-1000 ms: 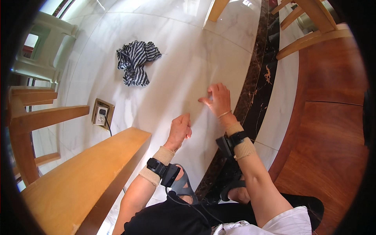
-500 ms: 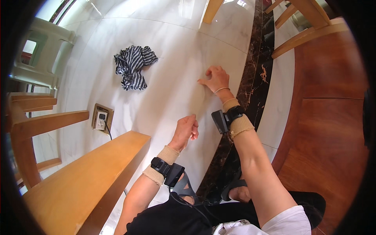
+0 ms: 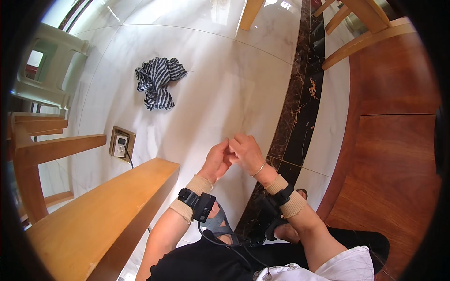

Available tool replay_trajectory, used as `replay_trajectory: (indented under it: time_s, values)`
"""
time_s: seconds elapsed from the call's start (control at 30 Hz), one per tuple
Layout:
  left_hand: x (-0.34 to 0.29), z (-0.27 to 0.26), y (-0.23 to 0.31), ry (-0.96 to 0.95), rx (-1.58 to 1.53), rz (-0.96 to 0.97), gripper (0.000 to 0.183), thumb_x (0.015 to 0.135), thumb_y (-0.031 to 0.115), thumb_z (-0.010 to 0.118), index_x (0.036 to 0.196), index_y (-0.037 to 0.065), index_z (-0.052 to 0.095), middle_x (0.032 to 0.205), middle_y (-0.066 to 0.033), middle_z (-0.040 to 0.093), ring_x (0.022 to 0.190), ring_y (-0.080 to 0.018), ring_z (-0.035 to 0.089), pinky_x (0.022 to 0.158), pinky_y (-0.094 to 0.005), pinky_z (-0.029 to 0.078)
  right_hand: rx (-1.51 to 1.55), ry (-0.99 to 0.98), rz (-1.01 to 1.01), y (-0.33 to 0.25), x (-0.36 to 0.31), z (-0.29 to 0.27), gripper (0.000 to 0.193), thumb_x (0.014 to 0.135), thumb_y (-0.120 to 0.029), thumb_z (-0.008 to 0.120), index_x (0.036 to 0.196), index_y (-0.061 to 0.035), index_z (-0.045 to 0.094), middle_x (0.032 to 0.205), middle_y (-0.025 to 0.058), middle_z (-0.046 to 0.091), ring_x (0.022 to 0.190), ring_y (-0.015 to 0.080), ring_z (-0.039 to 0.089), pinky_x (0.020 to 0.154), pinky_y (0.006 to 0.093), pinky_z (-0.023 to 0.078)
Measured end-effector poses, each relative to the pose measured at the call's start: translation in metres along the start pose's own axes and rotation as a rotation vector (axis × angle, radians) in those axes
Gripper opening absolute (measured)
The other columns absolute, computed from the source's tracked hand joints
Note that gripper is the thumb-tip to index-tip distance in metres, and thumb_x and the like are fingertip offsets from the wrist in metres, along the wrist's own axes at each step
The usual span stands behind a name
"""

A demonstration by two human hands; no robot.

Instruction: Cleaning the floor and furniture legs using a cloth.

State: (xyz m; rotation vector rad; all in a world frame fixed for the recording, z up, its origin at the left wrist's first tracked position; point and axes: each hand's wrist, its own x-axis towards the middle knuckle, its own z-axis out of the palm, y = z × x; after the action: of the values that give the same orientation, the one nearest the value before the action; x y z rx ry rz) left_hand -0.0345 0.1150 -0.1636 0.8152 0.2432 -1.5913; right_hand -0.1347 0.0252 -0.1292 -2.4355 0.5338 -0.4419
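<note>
head view: we see our left hand (image 3: 216, 159) and right hand (image 3: 247, 152) touching fingertip to fingertip, both empty with fingers loosely curled. the striped cloth (image 3: 157, 87) lies crumpled on the white floor (image 3: 225, 84), well apart from both hands, beyond the floor socket (image 3: 121, 144).

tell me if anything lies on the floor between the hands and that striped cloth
Nothing visible does. The left hand and right hand meet above bare marble floor, which runs unbroken to the striped cloth. The floor socket sits off to the left.
</note>
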Motion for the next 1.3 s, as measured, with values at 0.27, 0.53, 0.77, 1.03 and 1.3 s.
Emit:
replay_trajectory:
  time_s: [0.27,0.53,0.77,1.03,1.3]
  values:
    - [0.0,-0.004,0.001,-0.018,0.111,-0.081,0.039,0.099,0.03,0.035,0.095,-0.003,0.054,0.084,-0.0145,0.062,0.078,-0.0273,0.062,0.064,-0.0323,0.05,-0.081,-0.086,0.185,0.051,0.034,-0.029,0.027,0.078,-0.019,0.062,0.103,-0.0093,0.058,0.086,0.0106,0.054,0.083,0.029,0.056,0.071,0.04,0.043]
    - [-0.01,-0.009,0.006,0.02,0.137,-0.026,0.04,0.099,0.029,0.033,0.094,-0.005,0.054,0.078,-0.0152,0.062,0.073,-0.0282,0.062,0.063,-0.0331,0.049,-0.495,-0.072,0.159,0.061,0.046,0.008,0.04,0.081,-0.012,0.053,0.121,-0.0089,0.052,0.085,0.0081,0.053,0.081,0.0249,0.056,0.067,0.0391,0.042]
    - [-0.017,-0.018,0.005,0.082,0.14,-0.024,0.038,0.099,0.028,0.034,0.095,-0.005,0.053,0.077,-0.0148,0.061,0.071,-0.0282,0.062,0.062,-0.0335,0.049,-0.418,-0.215,0.186,0.037,0.012,-0.009,0.04,0.082,-0.013,0.052,0.122,-0.0089,0.052,0.084,0.0071,0.053,0.08,0.0245,0.056,0.067,0.0383,0.042]
    - [-0.016,-0.011,0.001,0.049,0.141,-0.026,0.037,0.098,0.026,0.035,0.094,-0.005,0.053,0.078,-0.0147,0.061,0.07,-0.0276,0.062,0.061,-0.0329,0.049,-0.592,0.104,0.424,0.108,0.036,-0.021,0.046,0.08,-0.017,0.059,0.124,-0.006,0.05,0.091,0.0121,0.053,0.08,0.0286,0.057,0.067,0.0418,0.044]
    - [-0.02,-0.016,0.002,0.089,0.165,-0.001,0.037,0.098,0.026,0.035,0.094,-0.005,0.053,0.077,-0.0148,0.06,0.07,-0.0269,0.061,0.062,-0.0324,0.048,-0.348,-0.195,0.229,0.037,0.058,0.005,0.052,0.077,-0.023,0.064,0.124,-0.0042,0.048,0.098,0.0146,0.054,0.093,0.0314,0.054,0.077,0.0456,0.043]
